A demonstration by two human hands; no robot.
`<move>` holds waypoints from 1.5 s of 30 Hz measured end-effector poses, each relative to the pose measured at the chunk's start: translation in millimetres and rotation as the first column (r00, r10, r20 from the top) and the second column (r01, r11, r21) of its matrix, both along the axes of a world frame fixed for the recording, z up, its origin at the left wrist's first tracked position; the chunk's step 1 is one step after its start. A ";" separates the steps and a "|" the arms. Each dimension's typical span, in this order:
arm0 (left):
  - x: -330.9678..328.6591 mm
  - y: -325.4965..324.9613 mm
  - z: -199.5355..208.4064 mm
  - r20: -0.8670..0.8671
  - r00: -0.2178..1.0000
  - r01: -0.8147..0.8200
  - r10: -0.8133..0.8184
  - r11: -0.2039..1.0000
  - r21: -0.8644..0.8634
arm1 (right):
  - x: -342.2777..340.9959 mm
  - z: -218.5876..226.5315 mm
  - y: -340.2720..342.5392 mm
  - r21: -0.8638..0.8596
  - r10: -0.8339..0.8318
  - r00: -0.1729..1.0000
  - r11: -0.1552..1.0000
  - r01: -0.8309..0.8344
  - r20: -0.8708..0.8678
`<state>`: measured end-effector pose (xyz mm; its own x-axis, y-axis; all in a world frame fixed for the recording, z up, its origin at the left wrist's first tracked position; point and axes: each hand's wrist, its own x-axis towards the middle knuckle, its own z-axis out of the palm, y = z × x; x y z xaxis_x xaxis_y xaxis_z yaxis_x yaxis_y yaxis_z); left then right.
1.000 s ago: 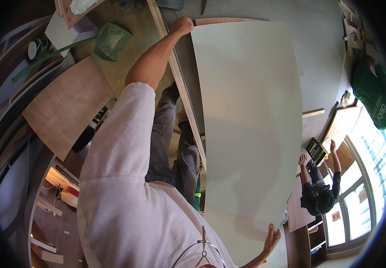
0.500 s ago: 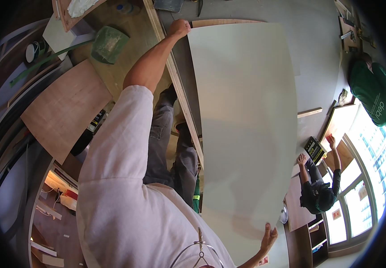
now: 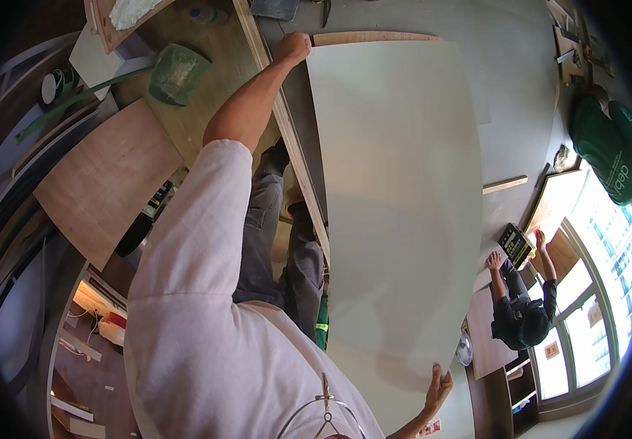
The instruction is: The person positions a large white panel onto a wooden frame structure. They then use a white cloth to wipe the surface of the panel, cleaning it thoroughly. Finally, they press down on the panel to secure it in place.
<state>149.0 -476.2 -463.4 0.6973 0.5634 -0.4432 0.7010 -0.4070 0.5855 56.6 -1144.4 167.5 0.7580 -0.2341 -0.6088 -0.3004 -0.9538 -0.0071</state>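
The workshop is busy around a grey table (image 3: 517, 121), its left edge faced with pale wood (image 3: 275, 95), and a co-worker (image 3: 526, 322) in dark clothes is working by the bright window. A long white panel (image 3: 404, 183) lies lengthwise over the table, close inside that left edge at the far end; its near end is partly lost behind the person's shirt. Under its far edge a strip of reddish wooden board (image 3: 374, 36) peeks out. The left hand (image 3: 293, 48) is curled tight at the panel's far left corner, apparently pinching it. The right hand (image 3: 439, 388) is at the near part of the panel's right side, thumb up and fingers bent, but I can't tell how firmly they press.

To my eye, a sheet this long wants both hands working evenly, or it will swing about the tighter one. I'd shift it in small nudges, watching the exposed board along the far edge, and keep fingertips from getting trapped between the two layers.
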 end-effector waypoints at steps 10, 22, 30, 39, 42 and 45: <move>7.1 -1.9 1.1 -0.053 0.993 0.107 -0.102 0.990 0.096 | 2.8 6.7 2.7 -0.044 -0.022 1.000 0.999 0.021 -0.016; 13.2 1.3 2.0 -0.122 0.957 0.280 -0.265 0.952 0.128 | 4.1 13.7 14.6 -0.079 -0.024 1.000 0.997 0.023 -0.007; 12.8 0.2 5.7 -0.140 0.962 0.243 -0.234 0.969 0.050 | -1.6 15.9 7.2 -0.091 -0.041 0.999 0.995 0.039 -0.011; -50.3 -67.0 -5.5 0.088 0.907 -0.392 0.412 0.901 -0.186 | 8.7 12.4 34.0 -0.165 -0.036 0.997 0.986 0.023 -0.075; -81.5 -112.5 -3.9 0.025 0.850 -0.453 0.526 0.755 -0.473 | 12.3 14.6 17.4 -0.260 -0.039 0.992 0.965 0.007 -0.117; -88.3 -143.2 -3.3 0.026 0.766 -0.495 0.643 0.614 -0.615 | 6.5 7.1 47.2 -0.128 0.091 0.995 0.988 -0.086 0.031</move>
